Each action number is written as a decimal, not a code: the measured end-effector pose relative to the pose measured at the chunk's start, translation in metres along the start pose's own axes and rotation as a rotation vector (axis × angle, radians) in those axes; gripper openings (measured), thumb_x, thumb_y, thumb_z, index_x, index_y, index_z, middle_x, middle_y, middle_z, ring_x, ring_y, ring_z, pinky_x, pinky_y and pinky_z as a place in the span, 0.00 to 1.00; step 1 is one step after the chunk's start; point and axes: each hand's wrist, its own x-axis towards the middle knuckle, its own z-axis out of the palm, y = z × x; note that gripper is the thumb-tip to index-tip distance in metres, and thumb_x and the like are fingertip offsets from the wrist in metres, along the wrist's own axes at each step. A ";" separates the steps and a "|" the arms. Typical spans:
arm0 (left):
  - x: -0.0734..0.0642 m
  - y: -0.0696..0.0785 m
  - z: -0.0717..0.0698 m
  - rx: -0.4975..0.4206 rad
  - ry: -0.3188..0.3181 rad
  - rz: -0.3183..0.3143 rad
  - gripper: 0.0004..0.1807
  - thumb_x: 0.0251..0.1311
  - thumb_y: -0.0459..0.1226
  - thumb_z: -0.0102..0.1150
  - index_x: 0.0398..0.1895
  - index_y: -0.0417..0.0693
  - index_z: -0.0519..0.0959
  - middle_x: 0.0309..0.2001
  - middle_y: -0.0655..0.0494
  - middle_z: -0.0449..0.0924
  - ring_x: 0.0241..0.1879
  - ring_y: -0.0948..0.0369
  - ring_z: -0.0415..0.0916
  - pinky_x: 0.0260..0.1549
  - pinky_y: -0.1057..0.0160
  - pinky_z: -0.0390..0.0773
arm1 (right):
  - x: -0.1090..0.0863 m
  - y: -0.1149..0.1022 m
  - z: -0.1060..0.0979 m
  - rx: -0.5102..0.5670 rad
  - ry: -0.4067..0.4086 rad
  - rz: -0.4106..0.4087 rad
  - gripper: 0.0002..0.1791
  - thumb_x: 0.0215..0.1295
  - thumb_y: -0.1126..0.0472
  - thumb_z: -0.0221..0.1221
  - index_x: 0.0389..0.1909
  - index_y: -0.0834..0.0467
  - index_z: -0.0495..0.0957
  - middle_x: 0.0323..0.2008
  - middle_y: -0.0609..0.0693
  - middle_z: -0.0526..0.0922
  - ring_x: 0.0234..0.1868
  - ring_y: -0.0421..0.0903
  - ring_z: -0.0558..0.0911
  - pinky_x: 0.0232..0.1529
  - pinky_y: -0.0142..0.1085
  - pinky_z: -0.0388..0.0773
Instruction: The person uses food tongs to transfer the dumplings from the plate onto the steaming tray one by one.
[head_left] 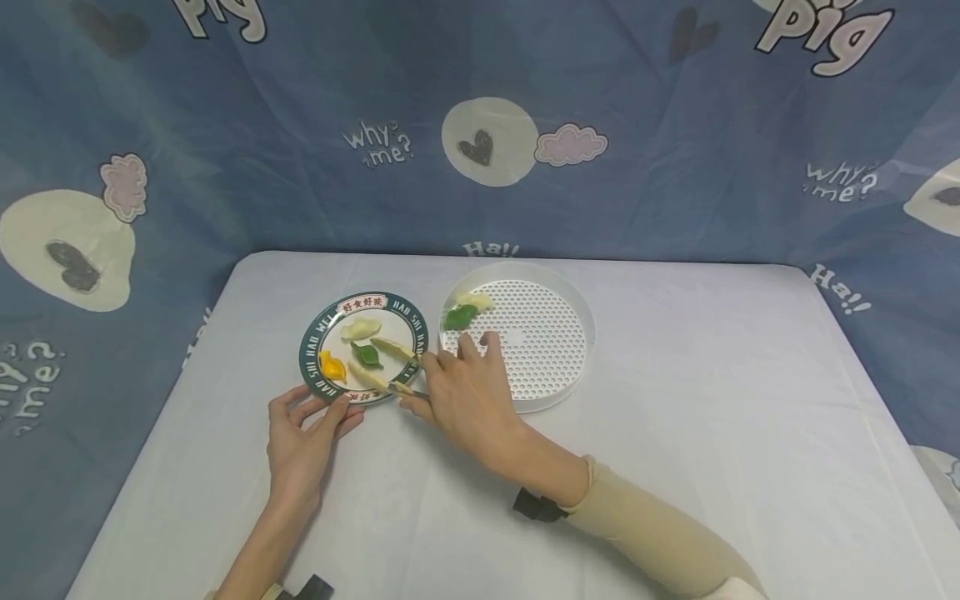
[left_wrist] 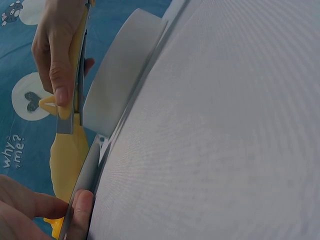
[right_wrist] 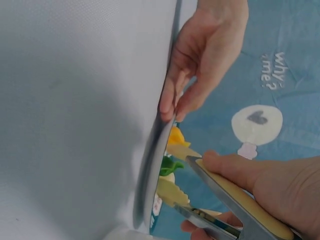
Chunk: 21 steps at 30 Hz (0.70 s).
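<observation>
My left hand [head_left: 298, 437] pinches the near edge of a round plate [head_left: 308, 357] with a green lettered rim; in the left wrist view the thumb and fingers [left_wrist: 81, 207] lie on either side of the rim. My right hand [head_left: 472, 396] holds tongs [right_wrist: 235, 192] with metal arms and pale yellow ends. Over the plate, the tong ends stand apart on either side of a green dumpling-shaped piece [head_left: 366, 356]. A pale yellow piece [head_left: 361, 329] and an orange one [head_left: 332, 367] lie beside it. Whether the tongs touch the green piece, I cannot tell.
Right of the plate stands a round white tray [head_left: 577, 292] with a perforated base [head_left: 536, 342] and a raised wall. A green piece [head_left: 460, 317] and a pale yellow piece [head_left: 476, 301] lie at its left side. A white cloth [head_left: 697, 375] covers the table; a blue printed curtain [head_left: 337, 217] hangs behind.
</observation>
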 end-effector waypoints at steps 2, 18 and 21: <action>0.000 0.000 0.000 0.004 0.001 0.001 0.43 0.79 0.38 0.60 0.85 0.45 0.45 0.69 0.40 0.69 0.36 0.81 0.86 0.49 0.75 0.95 | 0.000 0.000 0.000 -0.004 -0.002 0.007 0.32 0.72 0.23 0.55 0.47 0.48 0.84 0.42 0.43 0.93 0.48 0.51 0.85 0.61 0.51 0.81; 0.001 0.000 -0.001 0.005 -0.003 -0.015 0.43 0.79 0.38 0.60 0.85 0.46 0.45 0.70 0.40 0.69 0.36 0.81 0.86 0.49 0.74 0.95 | 0.001 0.002 0.004 -0.030 0.027 0.023 0.30 0.73 0.24 0.56 0.46 0.46 0.85 0.38 0.43 0.93 0.43 0.52 0.85 0.61 0.51 0.80; 0.002 0.000 -0.001 -0.002 -0.003 -0.019 0.43 0.79 0.38 0.61 0.85 0.46 0.45 0.70 0.40 0.69 0.36 0.80 0.86 0.49 0.74 0.95 | 0.001 0.003 0.004 -0.028 0.025 0.021 0.30 0.73 0.25 0.56 0.46 0.46 0.85 0.38 0.44 0.93 0.42 0.52 0.85 0.60 0.50 0.80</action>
